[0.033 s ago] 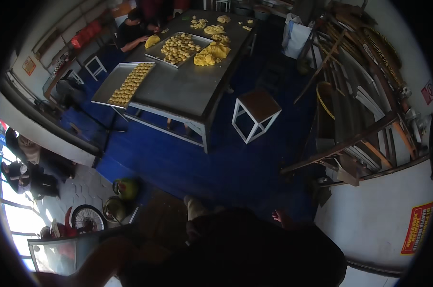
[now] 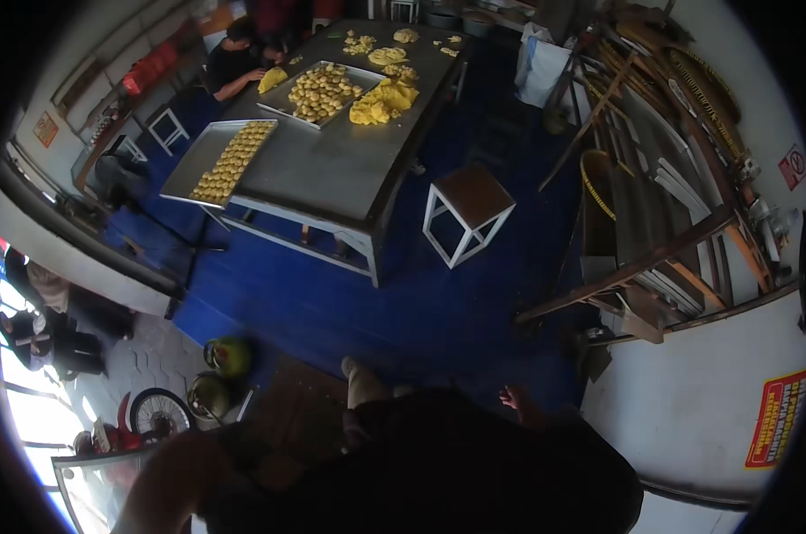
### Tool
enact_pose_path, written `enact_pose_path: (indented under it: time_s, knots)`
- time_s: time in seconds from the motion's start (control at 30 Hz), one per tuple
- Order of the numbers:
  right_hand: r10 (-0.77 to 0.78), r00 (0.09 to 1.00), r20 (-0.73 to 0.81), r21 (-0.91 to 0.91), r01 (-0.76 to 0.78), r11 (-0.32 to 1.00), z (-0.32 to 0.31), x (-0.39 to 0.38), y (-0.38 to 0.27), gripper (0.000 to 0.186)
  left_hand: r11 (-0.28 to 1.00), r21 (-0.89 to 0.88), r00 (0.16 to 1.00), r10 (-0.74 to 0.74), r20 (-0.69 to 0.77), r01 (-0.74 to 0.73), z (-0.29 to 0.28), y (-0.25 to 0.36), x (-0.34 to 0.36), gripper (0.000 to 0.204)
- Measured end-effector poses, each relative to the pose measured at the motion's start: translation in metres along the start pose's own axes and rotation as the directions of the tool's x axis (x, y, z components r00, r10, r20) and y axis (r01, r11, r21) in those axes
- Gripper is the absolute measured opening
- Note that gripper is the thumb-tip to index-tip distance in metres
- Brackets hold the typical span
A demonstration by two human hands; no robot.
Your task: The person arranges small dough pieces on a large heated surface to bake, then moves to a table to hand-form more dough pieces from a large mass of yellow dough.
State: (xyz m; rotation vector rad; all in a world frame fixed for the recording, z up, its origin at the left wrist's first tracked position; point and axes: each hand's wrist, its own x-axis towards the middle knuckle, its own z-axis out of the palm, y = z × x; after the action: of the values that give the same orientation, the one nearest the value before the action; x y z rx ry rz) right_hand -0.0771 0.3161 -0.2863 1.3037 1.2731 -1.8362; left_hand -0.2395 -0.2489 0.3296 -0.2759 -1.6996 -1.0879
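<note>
My right hand (image 2: 512,398) hangs beside my dark clothing at the lower middle, over the blue floor. Its fingers look loosely apart, and I see nothing in them. On the left, my bare arm (image 2: 176,472) runs down into shadow at the lower edge; the hand itself does not show. Ahead stands a metal-topped table (image 2: 318,182). A tray (image 2: 176,182) with rows of small yellow dough pieces (image 2: 229,165) overhangs its near left corner. Behind it, another tray (image 2: 287,113) holds a heap of round dough pieces (image 2: 323,92), with a large yellow dough mass (image 2: 383,102) alongside.
A white-framed stool (image 2: 470,198) with a brown top stands right of the table. Wooden racks (image 2: 634,258) line the right wall. Green gas cylinders (image 2: 228,356) and a motorcycle wheel (image 2: 161,411) are at lower left. A person (image 2: 234,62) handles dough at the table's far left.
The whole view has shifted a little, so the table, trays and stool lie slightly further left. My left arm sits differently at the lower edge. My right hand still hangs low.
</note>
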Motion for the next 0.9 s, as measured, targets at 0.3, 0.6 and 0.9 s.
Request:
enact_pose_path:
  time_s: [0.3,0.6,0.9]
  knots:
    - [-0.277,0.931,-0.237,-0.026,0.279,0.960,0.103,0.079,-0.163,0.022,0.938,-0.315,0.981,0.177,0.079,-0.144,0.224,-0.090,0.050,0.025]
    - [-0.150,0.949,-0.275,0.216,0.214,0.953,0.083,0.092,-0.264,0.011,0.965,-0.261,0.991,0.046,0.127,-0.011,0.358,-0.142,0.084,0.023]
    - [-0.116,0.984,-0.138,0.287,0.151,0.946,0.074,0.159,-0.379,0.007,0.891,0.063,0.852,-0.449,0.270,0.449,0.438,-0.215,0.009,0.021]
